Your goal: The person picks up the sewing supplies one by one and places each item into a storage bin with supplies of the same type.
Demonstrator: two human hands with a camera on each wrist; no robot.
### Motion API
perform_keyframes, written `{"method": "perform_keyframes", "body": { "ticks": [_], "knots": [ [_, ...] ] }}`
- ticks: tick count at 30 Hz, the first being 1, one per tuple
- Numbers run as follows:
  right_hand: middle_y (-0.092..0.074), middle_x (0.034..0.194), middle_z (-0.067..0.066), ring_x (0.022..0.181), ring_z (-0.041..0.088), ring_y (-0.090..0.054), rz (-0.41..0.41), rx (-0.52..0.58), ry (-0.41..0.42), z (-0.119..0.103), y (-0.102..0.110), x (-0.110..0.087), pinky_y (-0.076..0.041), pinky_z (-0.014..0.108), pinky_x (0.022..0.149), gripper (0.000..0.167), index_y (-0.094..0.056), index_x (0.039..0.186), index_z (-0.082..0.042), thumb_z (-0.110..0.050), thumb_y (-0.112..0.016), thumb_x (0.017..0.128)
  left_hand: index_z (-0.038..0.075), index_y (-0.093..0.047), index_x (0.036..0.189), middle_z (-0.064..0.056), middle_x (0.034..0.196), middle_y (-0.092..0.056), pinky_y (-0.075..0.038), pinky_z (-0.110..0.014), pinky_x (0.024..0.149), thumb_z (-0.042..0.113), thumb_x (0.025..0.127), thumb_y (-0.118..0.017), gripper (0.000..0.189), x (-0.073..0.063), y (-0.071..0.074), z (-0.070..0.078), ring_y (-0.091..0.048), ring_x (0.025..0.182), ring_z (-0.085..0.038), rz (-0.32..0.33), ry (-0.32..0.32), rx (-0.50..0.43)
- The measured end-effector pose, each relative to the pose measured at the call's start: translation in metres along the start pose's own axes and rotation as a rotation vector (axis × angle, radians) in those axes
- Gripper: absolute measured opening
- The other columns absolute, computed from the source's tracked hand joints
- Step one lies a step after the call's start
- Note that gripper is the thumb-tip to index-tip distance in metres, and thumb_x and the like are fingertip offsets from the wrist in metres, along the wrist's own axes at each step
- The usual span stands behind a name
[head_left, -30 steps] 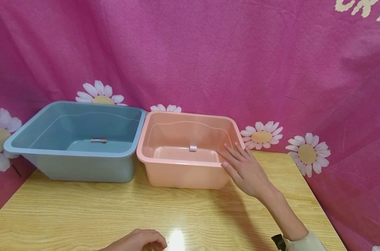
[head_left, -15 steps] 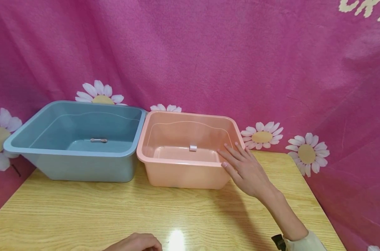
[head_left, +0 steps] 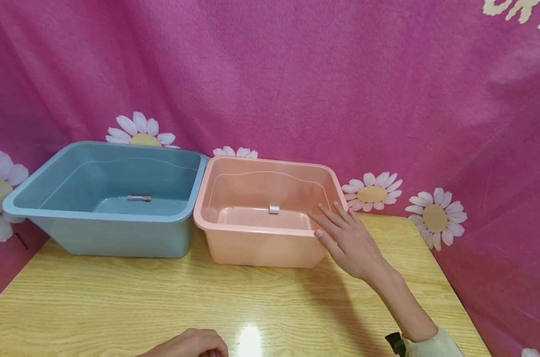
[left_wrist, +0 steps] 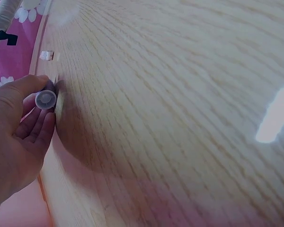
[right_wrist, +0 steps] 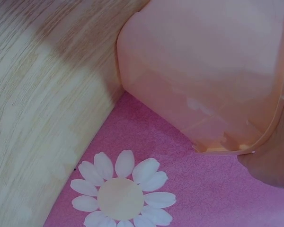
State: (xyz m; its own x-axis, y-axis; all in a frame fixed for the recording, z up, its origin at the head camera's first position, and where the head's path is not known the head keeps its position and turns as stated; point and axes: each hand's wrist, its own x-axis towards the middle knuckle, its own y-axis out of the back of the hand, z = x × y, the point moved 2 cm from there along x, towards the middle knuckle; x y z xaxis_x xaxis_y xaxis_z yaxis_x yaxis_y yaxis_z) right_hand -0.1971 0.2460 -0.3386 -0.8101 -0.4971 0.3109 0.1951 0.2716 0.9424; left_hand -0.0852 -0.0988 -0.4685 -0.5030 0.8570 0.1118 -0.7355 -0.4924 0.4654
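My right hand (head_left: 352, 245) rests on the right rim of a pink plastic basin (head_left: 270, 248), its fingers straight and spread over the edge. In the right wrist view, part of the hand (right_wrist: 274, 156) shows against the rim. At the bottom of the head view is my left hand (head_left: 189, 343), partly cut off by the frame. The left wrist view shows its thumb and fingers pinching a small grey cylinder with a round whitish end (left_wrist: 46, 100), close to the wooden tabletop. Inside the pink basin lies a small white piece (head_left: 274, 209).
A blue basin (head_left: 118, 233) stands left of the pink one, their rims meeting; a small slim pinkish-white item (head_left: 138, 198) lies in it. A small pale block (left_wrist: 47, 55) sits near the table edge. Behind the wooden table (head_left: 252, 297) hangs a magenta cloth (head_left: 297, 74) with daisies.
My left hand has drawn slightly left and back toward the bottom edge of the head view. The right hand and both basins stay in place.
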Motion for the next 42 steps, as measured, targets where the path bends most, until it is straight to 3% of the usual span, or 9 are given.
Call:
{"method": "perform_keyframes", "body": {
  "ticks": [8,14,35,42],
  "knots": [
    [-0.040,0.155,0.006,0.148,0.035,-0.020,0.007,-0.003,0.006,0.000,0.000,0.001,-0.014,0.057,0.117,0.046,-0.049,0.149,-0.019,-0.036,-0.043,0.107,0.011,-0.067,0.109,0.014,0.103,-0.060,-0.051,-0.016,0.071,0.013,0.099,-0.063,0.011,0.000,0.003,-0.001,-0.055,0.088,0.006,0.002,-0.096,0.106],
    [-0.041,0.155,0.006,0.146,0.038,-0.022,0.013,-0.003,0.008,-0.001,0.000,0.002,-0.014,0.057,0.116,0.046,-0.050,0.148,-0.018,-0.036,-0.044,0.107,0.013,-0.069,0.106,0.014,0.103,-0.060,-0.051,-0.016,0.072,0.013,0.099,-0.063,0.009,-0.001,0.005,0.002,-0.056,0.089,0.005,0.024,-0.129,0.129],
    [-0.039,0.155,0.005,0.147,0.036,-0.021,0.015,-0.002,0.010,0.000,-0.001,-0.001,-0.013,0.056,0.117,0.046,-0.050,0.149,-0.017,-0.036,-0.043,0.107,0.012,-0.070,0.105,0.010,0.100,-0.065,-0.051,-0.017,0.073,0.015,0.098,-0.065,0.009,0.003,0.008,0.004,-0.056,0.089,0.005,0.029,-0.158,0.129],
    [-0.039,0.156,0.004,0.148,0.034,-0.019,0.012,-0.005,0.011,0.000,-0.001,-0.001,-0.013,0.055,0.117,0.047,-0.048,0.150,-0.019,-0.037,-0.043,0.107,0.014,-0.068,0.111,0.012,0.107,-0.064,-0.051,-0.020,0.079,0.025,0.096,-0.070,0.019,0.007,0.016,-0.002,-0.057,0.093,0.002,0.017,-0.123,0.121]
  ]
}}
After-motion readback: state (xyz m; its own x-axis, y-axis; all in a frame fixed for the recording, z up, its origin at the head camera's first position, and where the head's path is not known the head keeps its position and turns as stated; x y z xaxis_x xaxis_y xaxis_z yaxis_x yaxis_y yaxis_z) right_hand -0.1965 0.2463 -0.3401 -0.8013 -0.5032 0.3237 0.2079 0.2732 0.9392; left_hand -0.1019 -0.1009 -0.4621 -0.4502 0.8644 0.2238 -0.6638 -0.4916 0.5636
